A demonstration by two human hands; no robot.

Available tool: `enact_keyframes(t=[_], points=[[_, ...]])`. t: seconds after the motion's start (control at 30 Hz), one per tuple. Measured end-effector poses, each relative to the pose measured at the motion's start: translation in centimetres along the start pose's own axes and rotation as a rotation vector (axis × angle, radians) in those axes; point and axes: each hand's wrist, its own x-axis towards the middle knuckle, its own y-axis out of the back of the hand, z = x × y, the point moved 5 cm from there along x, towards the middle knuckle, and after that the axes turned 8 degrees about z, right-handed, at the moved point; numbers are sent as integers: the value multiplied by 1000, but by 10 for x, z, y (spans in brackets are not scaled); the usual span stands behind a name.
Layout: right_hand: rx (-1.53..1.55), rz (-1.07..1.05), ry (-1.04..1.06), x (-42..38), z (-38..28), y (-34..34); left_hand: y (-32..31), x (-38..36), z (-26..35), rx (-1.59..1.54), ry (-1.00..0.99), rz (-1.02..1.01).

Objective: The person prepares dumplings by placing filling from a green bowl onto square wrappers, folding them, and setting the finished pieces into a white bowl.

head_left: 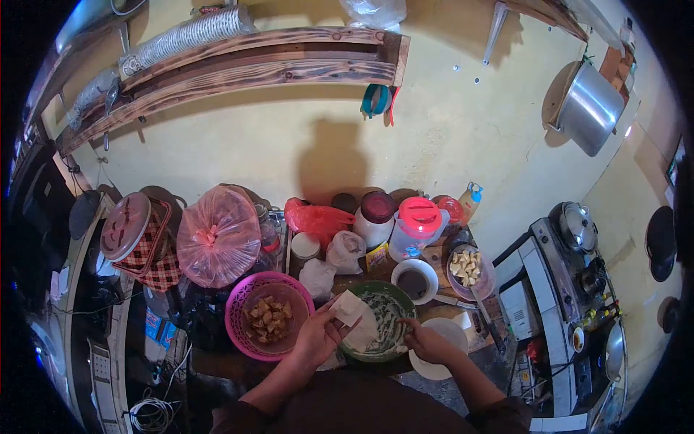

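My left hand holds a pale square wrapper between thumb and fingers, over the left side of a green bowl. A smaller pale lump seems to lie on the wrapper. Inside the bowl is a white paste, smeared up the wall, with a whitish mound at the left. At the bowl's right rim is my right hand, fingers pinched together; whatever they hold is too small to make out. A white plate lies partly under that hand. Left of my left hand stands a pink basket with brown chunks.
Behind the bowl are a cup of dark liquid, a red-lidded pitcher and knotted plastic bags. A knife lies beside a tub of pale chunks. A stove is at right; a wooden shelf hangs above.
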Motion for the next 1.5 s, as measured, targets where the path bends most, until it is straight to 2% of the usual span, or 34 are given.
enact_keyframes(t=[0.13, 0.2, 0.23, 0.3, 0.33, 0.43, 0.6, 0.87, 1.07, 1.3, 1.5], points=[[74, 79, 36, 6, -3, 17, 1, 1, -1, 34, -19, -16], [224, 360, 97, 8, 5, 33, 2, 2, -2, 49, -22, -17], [222, 361, 98, 8, 5, 35, 2, 2, -3, 64, -24, -19], [372, 634, 255, 2, 0, 54, -2, 1, -4, 55, -9, -10], [371, 632, 257, 3, -4, 55, -3, 0, -5, 48, 8, 1], [864, 893, 394, -11, -40, 65, -9, -3, -7, 69, -13, -25], [1053, 822, 536, -16, -66, 39, -7, 2, -12, 78, -33, -33], [487, 745, 735, -25, -102, 21, -13, -3, -10, 84, -84, -14], [552, 644, 741, -30, -104, 22, -5, 4, -11, 58, -101, -58], [565, 672, 703, -37, -97, 31, -7, 2, -12, 108, -102, -9], [674, 900, 651, -37, -101, 39, -14, -1, -17, 120, -159, 6]])
